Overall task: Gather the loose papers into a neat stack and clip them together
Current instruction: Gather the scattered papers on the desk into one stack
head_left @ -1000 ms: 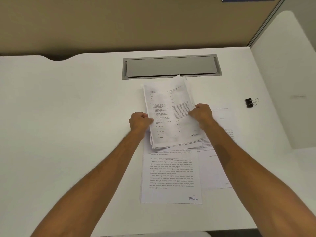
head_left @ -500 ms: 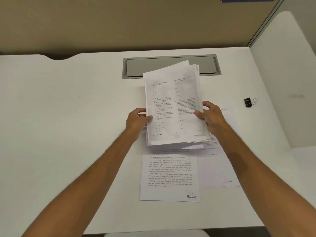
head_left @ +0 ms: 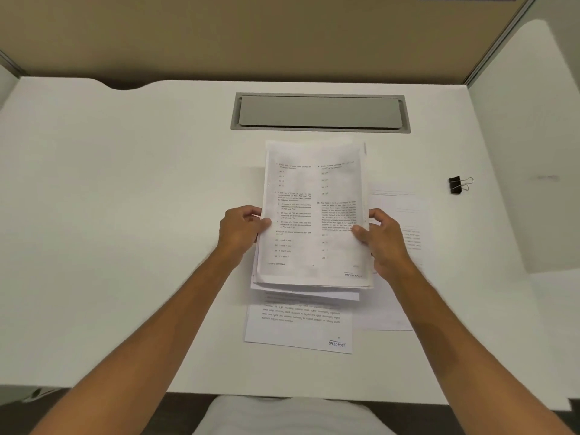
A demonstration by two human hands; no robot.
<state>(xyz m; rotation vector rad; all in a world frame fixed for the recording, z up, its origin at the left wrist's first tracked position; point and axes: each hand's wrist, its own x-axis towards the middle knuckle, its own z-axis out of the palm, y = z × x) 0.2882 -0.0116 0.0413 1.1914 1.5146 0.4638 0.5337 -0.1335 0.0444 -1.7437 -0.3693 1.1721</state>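
A stack of printed papers (head_left: 314, 196) is held above the middle of the white desk (head_left: 125, 215). My left hand (head_left: 240, 229) grips its left edge and my right hand (head_left: 378, 235) grips its right edge, thumbs on the top sheet. The sheets are roughly lined up, with a few lower edges sticking out at the bottom. Under the stack a loose sheet (head_left: 298, 328) marked SPEED POST lies flat on the desk. Another loose sheet (head_left: 395, 215) lies to the right, partly hidden by my right hand. A black binder clip (head_left: 456, 185) sits alone at the right.
A grey cable-tray lid (head_left: 320, 112) is set into the desk behind the stack. A tan partition (head_left: 251, 36) closes the back and a white side panel (head_left: 533, 136) stands on the right. The desk's front edge is near my body.
Both hands have turned the stack from tilted to square with the desk and brought it slightly lower and nearer. The sheets look more even along the sides. The binder clip has not moved.
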